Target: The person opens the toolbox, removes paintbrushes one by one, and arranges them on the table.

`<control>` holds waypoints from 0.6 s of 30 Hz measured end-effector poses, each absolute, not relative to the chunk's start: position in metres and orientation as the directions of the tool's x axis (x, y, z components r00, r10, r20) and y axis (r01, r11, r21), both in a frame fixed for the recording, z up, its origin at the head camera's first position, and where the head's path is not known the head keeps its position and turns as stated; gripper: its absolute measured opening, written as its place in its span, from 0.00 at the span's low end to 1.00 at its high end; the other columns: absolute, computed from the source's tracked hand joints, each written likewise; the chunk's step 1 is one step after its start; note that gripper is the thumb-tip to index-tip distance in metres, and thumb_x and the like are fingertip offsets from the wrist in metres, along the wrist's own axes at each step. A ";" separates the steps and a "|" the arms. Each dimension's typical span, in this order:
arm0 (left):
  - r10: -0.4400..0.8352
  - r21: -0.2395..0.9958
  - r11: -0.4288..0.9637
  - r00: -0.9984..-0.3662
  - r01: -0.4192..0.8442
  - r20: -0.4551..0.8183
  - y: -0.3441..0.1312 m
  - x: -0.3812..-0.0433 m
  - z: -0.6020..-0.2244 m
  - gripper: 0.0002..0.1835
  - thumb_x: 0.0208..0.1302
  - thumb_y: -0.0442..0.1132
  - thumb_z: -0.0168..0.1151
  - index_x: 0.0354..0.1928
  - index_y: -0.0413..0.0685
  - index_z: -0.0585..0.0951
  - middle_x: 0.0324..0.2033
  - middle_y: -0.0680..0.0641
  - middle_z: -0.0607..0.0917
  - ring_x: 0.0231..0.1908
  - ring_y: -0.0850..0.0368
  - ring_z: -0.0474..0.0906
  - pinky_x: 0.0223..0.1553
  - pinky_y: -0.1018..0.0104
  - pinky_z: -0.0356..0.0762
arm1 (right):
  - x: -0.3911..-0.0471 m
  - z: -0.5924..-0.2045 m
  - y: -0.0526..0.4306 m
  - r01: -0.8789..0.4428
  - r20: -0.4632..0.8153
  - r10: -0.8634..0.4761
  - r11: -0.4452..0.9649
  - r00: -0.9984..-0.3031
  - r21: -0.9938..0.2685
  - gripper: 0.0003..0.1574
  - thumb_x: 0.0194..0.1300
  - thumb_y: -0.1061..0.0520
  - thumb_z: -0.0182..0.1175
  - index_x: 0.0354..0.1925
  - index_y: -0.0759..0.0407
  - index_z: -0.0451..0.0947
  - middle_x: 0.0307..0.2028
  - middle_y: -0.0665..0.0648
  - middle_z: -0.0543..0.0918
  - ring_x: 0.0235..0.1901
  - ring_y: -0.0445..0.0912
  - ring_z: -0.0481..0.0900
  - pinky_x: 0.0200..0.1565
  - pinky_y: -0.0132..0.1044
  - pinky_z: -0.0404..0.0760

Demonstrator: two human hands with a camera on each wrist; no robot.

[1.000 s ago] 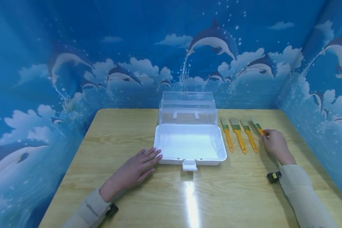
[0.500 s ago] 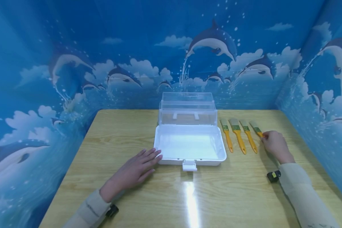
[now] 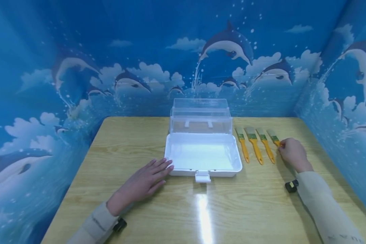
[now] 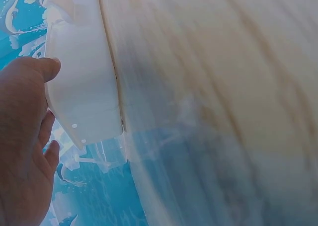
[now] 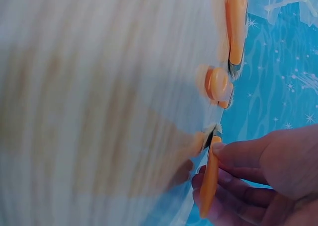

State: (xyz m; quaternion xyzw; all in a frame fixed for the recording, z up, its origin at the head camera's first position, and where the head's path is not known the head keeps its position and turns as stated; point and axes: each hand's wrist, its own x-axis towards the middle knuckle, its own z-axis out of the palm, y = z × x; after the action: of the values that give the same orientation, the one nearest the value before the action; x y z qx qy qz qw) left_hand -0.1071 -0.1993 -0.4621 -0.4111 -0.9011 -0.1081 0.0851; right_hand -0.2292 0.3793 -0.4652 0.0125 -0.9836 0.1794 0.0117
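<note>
My left hand (image 3: pixel 143 179) lies with fingers extended at the front left corner of a white plastic box (image 3: pixel 203 173), its fingertips touching the rim. The left wrist view shows the thumb against the side of the box (image 4: pixel 84 77). At the right, my right hand (image 3: pixel 294 154) pinches the orange handle of a paintbrush (image 3: pixel 274 137) between thumb and fingers. In the right wrist view that paintbrush (image 5: pixel 210 174) is tilted, its handle end up off the table. Three more paintbrushes lie in a row between it and the box, including a wide middle one (image 3: pixel 255 145).
The box's clear lid (image 3: pixel 201 117) stands raised at the back, and its white latch (image 3: pixel 203 177) hangs down in front. Everything sits on a wood-grain table (image 3: pixel 134 135). A blue dolphin-print backdrop (image 3: pixel 158 51) rises behind and along both sides.
My right hand has shifted very slightly on the rightmost paintbrush, whose handle is now more covered by the fingers. The left hand and the box have stayed in place.
</note>
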 end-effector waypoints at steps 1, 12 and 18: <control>0.723 0.124 0.638 -0.646 0.760 0.244 -0.199 -0.107 -0.462 0.31 0.75 0.45 0.57 0.77 0.51 0.65 0.77 0.48 0.63 0.77 0.50 0.58 0.75 0.43 0.60 | -0.230 -0.465 0.379 -0.026 0.026 -0.019 0.936 -0.999 -0.351 0.21 0.67 0.64 0.57 0.50 0.83 0.78 0.45 0.82 0.81 0.37 0.69 0.83 0.35 0.62 0.84; 0.726 0.126 0.634 -0.644 0.763 0.243 -0.201 -0.108 -0.462 0.31 0.75 0.45 0.57 0.77 0.51 0.65 0.77 0.49 0.63 0.77 0.50 0.58 0.76 0.44 0.59 | -0.232 -0.464 0.375 0.000 0.016 0.005 0.943 -1.000 -0.332 0.20 0.67 0.64 0.57 0.49 0.82 0.79 0.46 0.82 0.81 0.41 0.72 0.82 0.38 0.64 0.83; 0.727 0.133 0.629 -0.640 0.766 0.250 -0.201 -0.108 -0.462 0.31 0.75 0.45 0.58 0.77 0.51 0.65 0.77 0.48 0.63 0.76 0.50 0.59 0.76 0.43 0.60 | -0.234 -0.464 0.373 -0.003 0.017 0.003 0.943 -1.000 -0.333 0.21 0.67 0.63 0.58 0.49 0.83 0.79 0.46 0.82 0.81 0.42 0.73 0.81 0.40 0.65 0.83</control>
State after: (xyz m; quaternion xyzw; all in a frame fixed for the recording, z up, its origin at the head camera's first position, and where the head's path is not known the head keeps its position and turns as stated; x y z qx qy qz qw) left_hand -0.1080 -0.2011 -0.4622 -0.4156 -0.8982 -0.1140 0.0867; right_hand -0.2338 0.3731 -0.4635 0.0000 -0.9856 0.1689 0.0086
